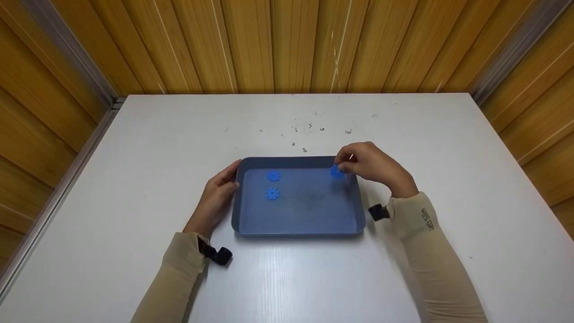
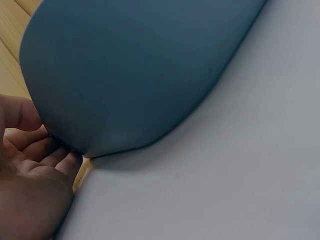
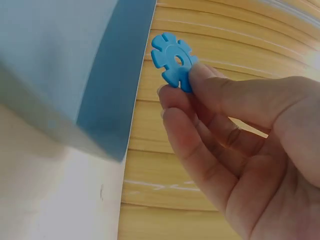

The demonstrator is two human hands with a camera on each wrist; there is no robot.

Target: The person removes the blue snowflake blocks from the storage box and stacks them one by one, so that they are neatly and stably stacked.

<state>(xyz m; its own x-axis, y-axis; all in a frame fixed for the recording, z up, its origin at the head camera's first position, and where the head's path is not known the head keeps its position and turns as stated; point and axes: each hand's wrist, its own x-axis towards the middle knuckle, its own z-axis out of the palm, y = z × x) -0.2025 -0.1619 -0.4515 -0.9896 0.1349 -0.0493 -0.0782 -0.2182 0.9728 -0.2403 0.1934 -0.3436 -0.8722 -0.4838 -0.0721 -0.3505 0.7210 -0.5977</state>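
Note:
Between thumb and fingertips, my right hand (image 1: pixel 372 166) pinches a blue notched plastic disc (image 3: pixel 175 60) with a round hole in its middle. In the head view this hand is over the far right corner of a shallow blue-grey tray (image 1: pixel 298 235). My left hand (image 1: pixel 215 197) grips the tray's left side; the left wrist view has the thumb on one face of the wall and the fingers (image 2: pixel 67 165) at its edge. Inside the tray at the left lie two similar blue discs, a far disc (image 1: pixel 273 176) and a nearer disc (image 1: pixel 272 194).
The tray sits on a white table (image 1: pixel 157 148) with small dark marks (image 1: pixel 305 130) beyond the tray. Wood-patterned panels (image 1: pixel 291 45) stand at the back and both sides. Black wrist cameras, such as the left one (image 1: pixel 222 255), stick out from the sleeves.

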